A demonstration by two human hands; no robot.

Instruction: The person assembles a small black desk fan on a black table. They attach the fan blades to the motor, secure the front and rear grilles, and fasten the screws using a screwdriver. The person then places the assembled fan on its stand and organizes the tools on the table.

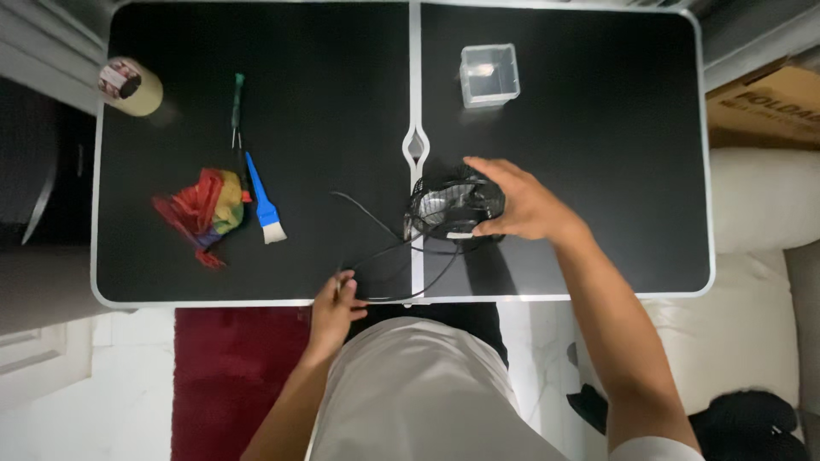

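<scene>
Resting on top of a small black fan [453, 205] with a wire-cage guard, the right hand [521, 205] has its fingers [489, 164] spread wide and curved over the round grille, thumb tucked at the near rim, so it cups the fan rather than clenching it. The fan sits on the black bench [598, 128] just right of the pale centre seam. From the fan a thin black cable [384, 252] loops toward the near edge, where the left hand [335, 306] pinches it between nearly closed fingertips. Well left of the fan lies a blue-handled brush [265, 205] with pale bristles, touching a crumpled cloth [203, 212] of red, yellow and green. Beyond the brush lies a slim green-handled screwdriver [237, 107], and farther left, at the bench corner, a roll of tan tape [130, 85]. Behind the fan, slightly right, stands a clear, square plastic box [489, 75]. The bench top is matte, edged in light metal
</scene>
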